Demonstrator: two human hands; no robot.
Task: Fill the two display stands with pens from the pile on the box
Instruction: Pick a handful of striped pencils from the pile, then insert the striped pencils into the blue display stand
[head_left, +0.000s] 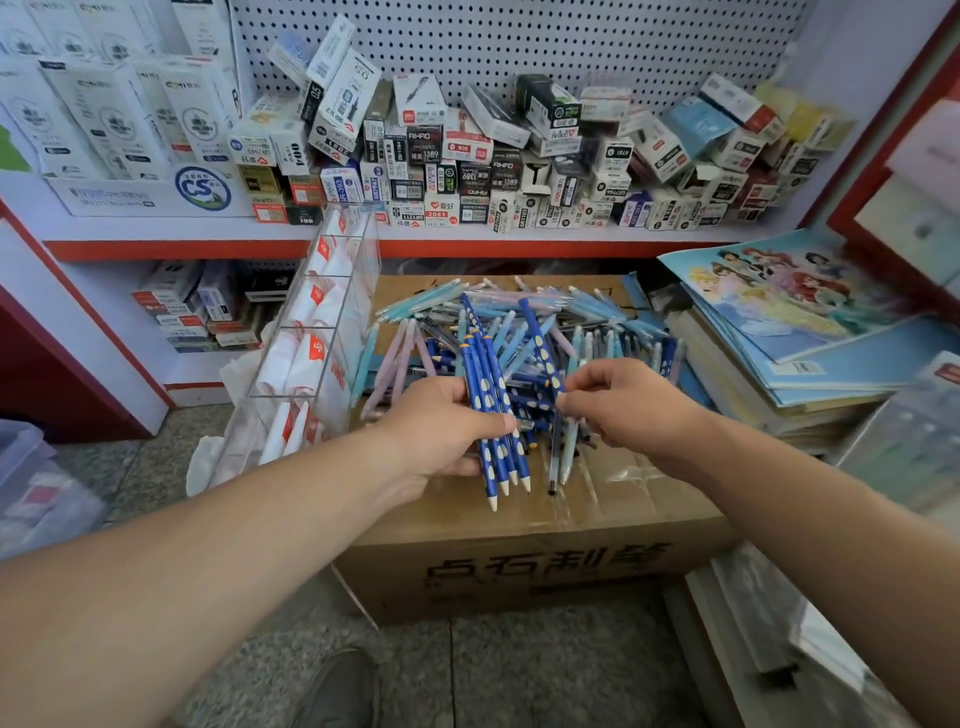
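Head view, one frame.

- Cardboard box (519, 566) stands on the floor (519, 665), near centre, serving as the worktop. Printed characters on its near face.
- Pile of pens (524, 332) lies across the far half of the box top: pale blue, lilac and dark blue barrels, crossed at all angles.
- Left hand (431, 431) is over the near left part of the box top. Its fingers and thumb are curled round a bundle of blue pens (491, 415), dark blue with pale dots, with the white tips pointing toward the near edge.
- Right hand (623, 402) is just right of the bundle. Its fingers (576, 387) are curled, and the tips pinch the near end of a single blue pen (540, 348) that slants up and away over the pile.
- Clear display stand (353, 291) leans just beside the box's left side. Its compartments hold white items with red marks.
- Far shelf (208, 236) carries many small cartons (519, 171) against a pegboard.
- A stack of books (779, 322) is to the right of the box.
- A shoe (343, 691) is at the near edge.
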